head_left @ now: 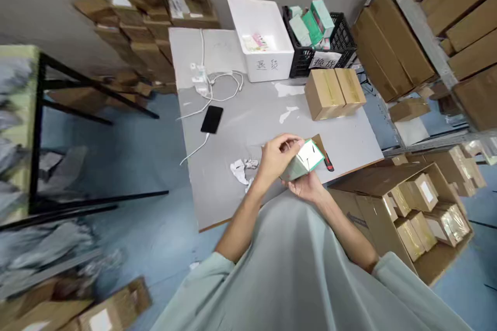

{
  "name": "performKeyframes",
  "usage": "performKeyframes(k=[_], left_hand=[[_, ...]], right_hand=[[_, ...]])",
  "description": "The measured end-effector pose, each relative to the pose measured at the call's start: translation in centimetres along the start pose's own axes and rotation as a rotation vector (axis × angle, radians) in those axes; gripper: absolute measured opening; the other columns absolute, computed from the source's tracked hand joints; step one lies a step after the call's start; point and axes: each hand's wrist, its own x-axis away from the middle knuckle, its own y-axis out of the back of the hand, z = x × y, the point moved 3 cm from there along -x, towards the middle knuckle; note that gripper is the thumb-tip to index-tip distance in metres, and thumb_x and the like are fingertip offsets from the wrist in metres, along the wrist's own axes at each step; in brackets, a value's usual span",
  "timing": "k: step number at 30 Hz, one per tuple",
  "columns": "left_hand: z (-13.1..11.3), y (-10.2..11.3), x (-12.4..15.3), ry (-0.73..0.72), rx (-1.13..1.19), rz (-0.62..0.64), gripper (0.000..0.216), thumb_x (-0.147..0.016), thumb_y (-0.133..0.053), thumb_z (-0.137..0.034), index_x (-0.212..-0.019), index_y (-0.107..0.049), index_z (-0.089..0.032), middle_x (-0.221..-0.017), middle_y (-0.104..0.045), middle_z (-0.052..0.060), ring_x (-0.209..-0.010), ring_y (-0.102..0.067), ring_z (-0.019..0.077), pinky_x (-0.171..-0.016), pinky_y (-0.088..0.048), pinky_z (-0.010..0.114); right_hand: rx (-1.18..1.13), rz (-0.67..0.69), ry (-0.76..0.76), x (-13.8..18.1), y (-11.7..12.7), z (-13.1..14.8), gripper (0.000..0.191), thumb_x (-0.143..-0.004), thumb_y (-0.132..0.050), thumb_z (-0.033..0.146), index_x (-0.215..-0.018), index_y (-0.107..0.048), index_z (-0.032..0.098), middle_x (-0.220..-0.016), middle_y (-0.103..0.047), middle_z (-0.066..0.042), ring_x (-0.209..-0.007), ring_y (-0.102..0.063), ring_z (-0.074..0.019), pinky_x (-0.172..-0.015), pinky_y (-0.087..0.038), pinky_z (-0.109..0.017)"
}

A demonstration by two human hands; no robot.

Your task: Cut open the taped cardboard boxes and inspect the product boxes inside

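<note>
A small pale green and white box (298, 166) with bright green edges is held over the near side of the table. My left hand (277, 158) has its fingers and thumb closed at the box's upper edge by the white end flap. From below, my right hand (305, 186) is wrapped round the box's underside, its fingers partly hidden. A red and black box cutter (329, 162) lies just right of the box, beside a piece of brown cardboard (319, 143). Crumpled white paper (239, 171) is left of my left hand.
On the grey table (248, 119) are a phone (212, 119) with a cable, a power strip (199, 78), a white foam bin (269, 64), a black crate (298, 62) of green boxes and two brown cartons (326, 94). A large open carton (361, 207) stands right.
</note>
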Motion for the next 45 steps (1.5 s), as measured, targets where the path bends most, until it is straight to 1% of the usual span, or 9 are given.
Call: performKeyframes(k=[7,13,19,24,27,32,36,40,45], left_hand=[[2.5,0.3,-0.1,0.052,0.062,0.031,0.042,-0.091,-0.081,-0.062,-0.096,-0.089,-0.021,-0.09,-0.083,0.006,-0.079,-0.069,0.0194,-0.072,-0.053,0.029],[5.1,-0.4,-0.8,0.209,0.188,0.111,0.054,-0.086,-0.089,-0.074,-0.095,-0.084,-0.021,-0.11,-0.084,0.009,-0.099,-0.077,0.0228,-0.087,-0.062,0.03],[8.4,-5.9,-0.4,0.729,0.737,0.449,0.066,-0.082,-0.1,-0.063,-0.129,-0.078,-0.023,-0.132,-0.083,0.013,-0.11,-0.082,0.0294,-0.094,-0.068,0.043],[8.8,-11.0,-3.1,0.72,0.827,0.342,0.054,-0.087,-0.101,-0.043,-0.13,-0.077,-0.022,-0.135,-0.083,0.013,-0.119,-0.082,0.0311,-0.108,-0.066,0.051],[8.7,-14.0,-6.4,0.698,0.665,0.173,0.062,-0.076,-0.109,-0.038,-0.127,-0.075,-0.024,-0.129,-0.083,0.009,-0.113,-0.082,0.0274,-0.103,-0.068,0.045],[9.6,-18.2,-11.9,0.559,0.405,-0.023,0.06,-0.069,-0.111,-0.042,-0.111,-0.073,-0.023,-0.132,-0.079,0.008,-0.117,-0.078,0.0249,-0.097,-0.064,0.034],[10.7,-21.3,-16.7,0.448,0.284,-0.048,0.06,-0.068,-0.11,-0.044,-0.106,-0.068,-0.024,-0.133,-0.076,0.007,-0.125,-0.076,0.0271,-0.1,-0.062,0.035],[10.4,-24.8,-25.0,0.312,0.287,-0.036,0.064,-0.067,-0.11,-0.044,-0.107,-0.063,-0.025,-0.138,-0.075,0.007,-0.131,-0.074,0.0278,-0.109,-0.06,0.039],[7.4,-28.3,-40.2,0.182,0.331,-0.02,0.069,-0.068,-0.108,-0.041,-0.113,-0.059,-0.024,-0.139,-0.075,0.013,-0.132,-0.074,0.0305,-0.116,-0.058,0.05]], right_hand=[[-0.05,-0.155,0.178,2.2,3.7,2.0,0.03,-0.108,-0.073,0.044,-0.124,-0.067,0.019,-0.097,-0.082,-0.011,-0.088,-0.085,-0.0253,-0.065,-0.071,-0.029],[0.042,-0.227,0.628,3.6,5.7,8.1,0.032,-0.085,-0.097,0.032,-0.108,-0.076,0.024,-0.099,-0.084,-0.001,-0.072,-0.078,-0.015,-0.07,-0.068,-0.026],[0.253,-0.075,0.862,3.4,3.6,17.0,0.05,-0.077,-0.1,0.049,-0.115,-0.076,0.027,-0.125,-0.086,-0.006,-0.11,-0.081,-0.0274,-0.092,-0.067,-0.037],[0.337,-0.017,0.832,1.1,3.2,23.0,0.063,-0.08,-0.096,0.061,-0.131,-0.074,0.031,-0.146,-0.08,-0.007,-0.132,-0.076,-0.0305,-0.109,-0.062,-0.043],[0.486,-0.099,0.915,0.5,4.9,25.2,0.065,-0.081,-0.094,0.069,-0.13,-0.076,0.029,-0.147,-0.079,-0.011,-0.128,-0.078,-0.0304,-0.107,-0.063,-0.042],[0.688,-0.091,0.853,-0.2,8.2,27.2,0.065,-0.091,-0.089,0.066,-0.14,-0.076,0.027,-0.146,-0.079,-0.014,-0.085,-0.08,-0.0227,-0.073,-0.066,-0.036],[0.586,-0.074,0.863,-2.0,8.8,31.1,0.068,-0.09,-0.089,0.066,-0.143,-0.076,0.026,-0.15,-0.077,-0.015,-0.096,-0.083,-0.0271,-0.088,-0.069,-0.042],[0.548,-0.105,0.998,-5.0,6.5,39.3,0.073,-0.088,-0.088,0.071,-0.142,-0.077,0.023,-0.139,-0.083,-0.017,-0.122,-0.08,-0.0351,-0.107,-0.066,-0.05],[0.645,-0.059,1.243,-8.9,-1.5,53.7,0.077,-0.091,-0.08,0.069,-0.149,-0.075,0.018,-0.155,-0.075,-0.02,-0.138,-0.073,-0.0371,-0.12,-0.058,-0.054]])
